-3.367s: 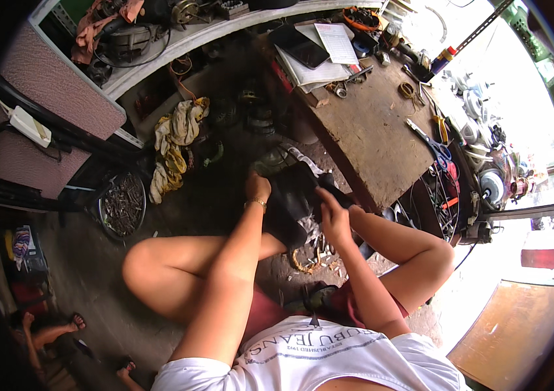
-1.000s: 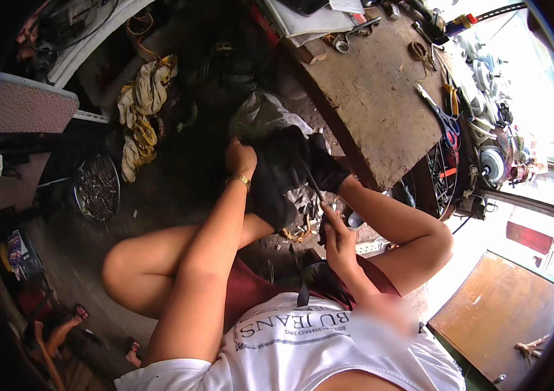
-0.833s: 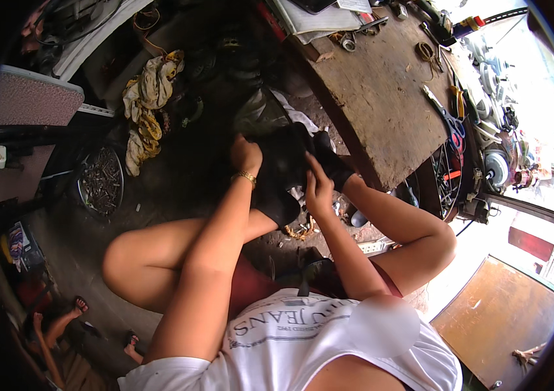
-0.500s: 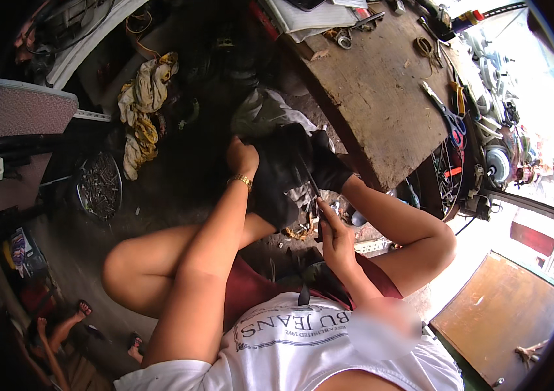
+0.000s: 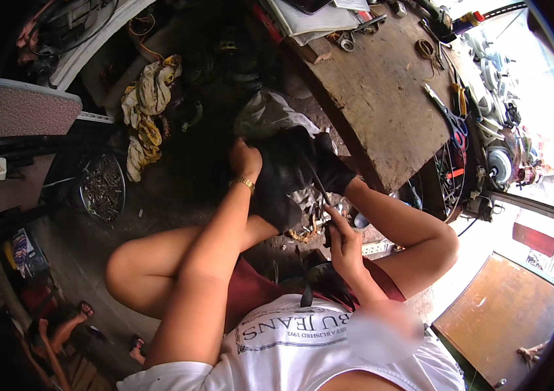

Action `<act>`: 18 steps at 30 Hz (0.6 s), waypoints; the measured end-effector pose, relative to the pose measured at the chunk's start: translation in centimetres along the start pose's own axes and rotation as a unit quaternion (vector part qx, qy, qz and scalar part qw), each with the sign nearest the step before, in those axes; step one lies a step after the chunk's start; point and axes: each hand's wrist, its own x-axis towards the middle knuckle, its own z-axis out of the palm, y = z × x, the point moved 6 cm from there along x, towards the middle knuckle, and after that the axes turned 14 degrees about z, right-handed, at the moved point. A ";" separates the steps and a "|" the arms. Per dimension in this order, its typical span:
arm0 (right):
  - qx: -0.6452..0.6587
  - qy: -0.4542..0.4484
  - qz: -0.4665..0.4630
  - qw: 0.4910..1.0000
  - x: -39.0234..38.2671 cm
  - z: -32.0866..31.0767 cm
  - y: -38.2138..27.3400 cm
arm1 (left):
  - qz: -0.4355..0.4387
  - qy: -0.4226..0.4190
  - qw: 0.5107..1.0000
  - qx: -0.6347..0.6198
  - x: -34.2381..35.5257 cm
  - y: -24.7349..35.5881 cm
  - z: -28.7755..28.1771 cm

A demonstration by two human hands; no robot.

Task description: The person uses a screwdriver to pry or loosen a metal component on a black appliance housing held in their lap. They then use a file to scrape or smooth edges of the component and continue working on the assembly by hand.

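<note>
Between my feet sits a bulky black object (image 5: 283,171); its outline merges with my dark footwear, so I cannot tell its kind. At its upper left side my left hand (image 5: 245,158), a gold-coloured band on the wrist, is closed; what the fingers grip is lost in the dark. My right hand (image 5: 344,241) is wrapped round the near end of a long thin dark rod-shaped tool (image 5: 320,184). Its shaft slants up and left against the black object, where the tip is hard to make out. Beyond lies a pale grey cloth (image 5: 270,116).
A worn wooden bench (image 5: 381,98) on the right carries scissors (image 5: 449,117) and metal rings. On the left floor are a bowl of small metal pieces (image 5: 102,189) and a yellow-stained rag (image 5: 149,98). Another person's foot (image 5: 86,309) shows at lower left.
My right hand and the rod-shaped tool have shifted slightly down and right. The left hand stays at the black object's side; the whole view has moved a little.
</note>
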 end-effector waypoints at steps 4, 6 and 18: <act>0.021 0.115 -0.171 0.978 10.0 3.6 -2.9 | -0.018 0.003 1.000 -0.015 -0.1 1.1 0.6; 0.030 0.126 -0.215 0.968 9.9 4.0 -3.7 | -0.006 0.014 0.999 -0.032 0.9 0.9 0.5; 0.046 0.121 -0.182 0.975 9.8 2.8 -2.6 | 0.006 0.001 1.000 -0.001 0.0 2.1 0.5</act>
